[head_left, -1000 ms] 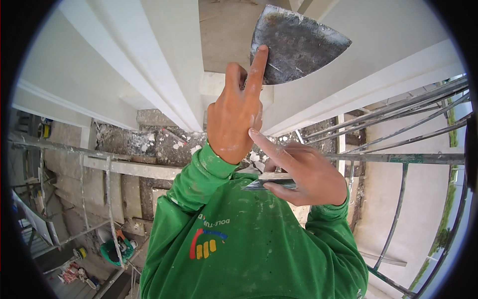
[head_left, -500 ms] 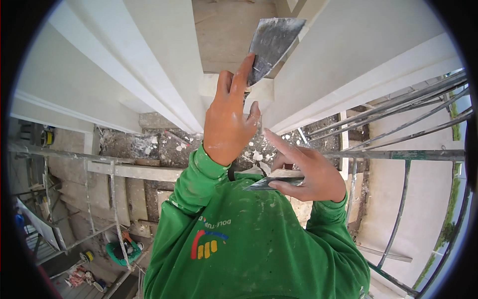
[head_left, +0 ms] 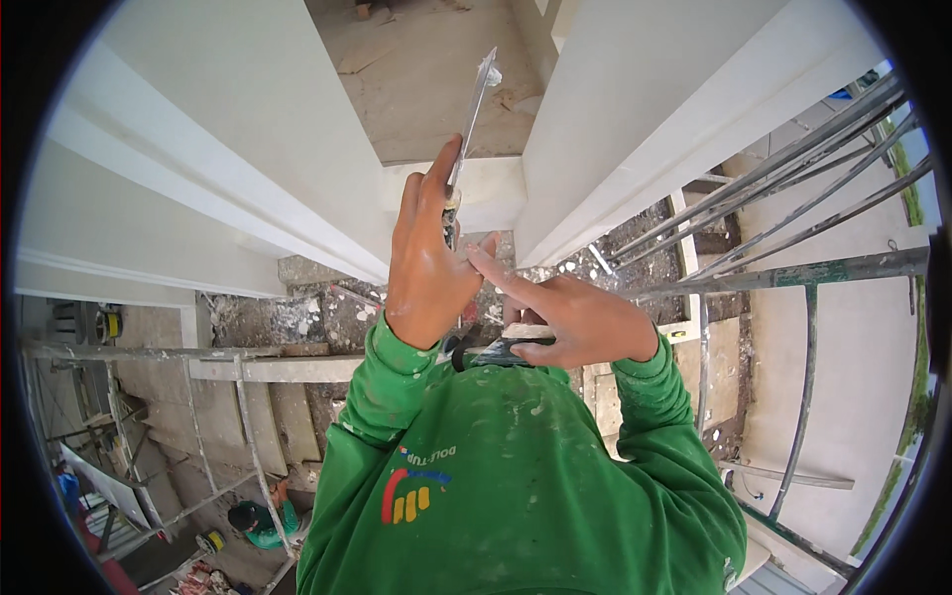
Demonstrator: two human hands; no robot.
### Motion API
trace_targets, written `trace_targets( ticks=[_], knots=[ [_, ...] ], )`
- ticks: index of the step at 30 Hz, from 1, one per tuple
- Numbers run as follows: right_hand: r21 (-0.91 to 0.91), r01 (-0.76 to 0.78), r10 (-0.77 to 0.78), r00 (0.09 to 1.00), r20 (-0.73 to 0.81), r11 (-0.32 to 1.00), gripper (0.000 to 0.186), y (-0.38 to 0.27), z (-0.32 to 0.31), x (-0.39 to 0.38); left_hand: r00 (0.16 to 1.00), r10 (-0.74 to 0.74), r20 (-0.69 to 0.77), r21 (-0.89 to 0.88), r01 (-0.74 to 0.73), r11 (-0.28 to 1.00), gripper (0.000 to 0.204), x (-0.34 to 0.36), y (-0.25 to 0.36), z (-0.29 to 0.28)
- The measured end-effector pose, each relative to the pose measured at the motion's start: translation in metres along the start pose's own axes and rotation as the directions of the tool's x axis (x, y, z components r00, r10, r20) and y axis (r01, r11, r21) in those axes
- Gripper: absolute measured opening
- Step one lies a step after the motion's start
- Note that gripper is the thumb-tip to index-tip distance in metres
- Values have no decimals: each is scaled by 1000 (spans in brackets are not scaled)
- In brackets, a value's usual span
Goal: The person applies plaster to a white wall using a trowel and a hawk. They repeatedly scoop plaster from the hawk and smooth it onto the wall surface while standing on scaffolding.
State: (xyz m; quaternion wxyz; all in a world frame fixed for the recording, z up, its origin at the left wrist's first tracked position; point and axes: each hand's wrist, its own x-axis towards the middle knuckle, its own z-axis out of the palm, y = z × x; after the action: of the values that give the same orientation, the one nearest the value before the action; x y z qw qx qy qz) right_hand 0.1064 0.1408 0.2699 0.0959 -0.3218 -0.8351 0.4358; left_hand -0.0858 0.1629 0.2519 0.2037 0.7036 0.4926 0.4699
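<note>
The left hand grips a putty knife, blade edge-on above the white ledge. The right hand, just below that ledge, clasps a dark tool. A slipped grip could drop the knife through the scaffold.

I'm high on a bldg site: scaffold pipes right of my hands, white plastered wall ahead, rubble below.
</note>
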Motion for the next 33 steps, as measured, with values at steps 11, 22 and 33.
trace_targets(
  ticks=[11, 22, 33],
  knots=[
    [107, -87, 115, 951, -287, 990, 67, 104, -45, -110, 883, -463, 75, -242, 467, 851, 62, -44, -46, 50],
    [620, 510, 620, 199, -759, 596, 32, 222, 0, -165, 726, -368, 580, -788, 615, -29, 32, -135, -22, 107],
    [-130, 24, -112, 679, -726, 991, 59, 201, -44, -211, 598, -121, 792, -598, 800, 43, 47, -55, 68, 161]
  ],
)
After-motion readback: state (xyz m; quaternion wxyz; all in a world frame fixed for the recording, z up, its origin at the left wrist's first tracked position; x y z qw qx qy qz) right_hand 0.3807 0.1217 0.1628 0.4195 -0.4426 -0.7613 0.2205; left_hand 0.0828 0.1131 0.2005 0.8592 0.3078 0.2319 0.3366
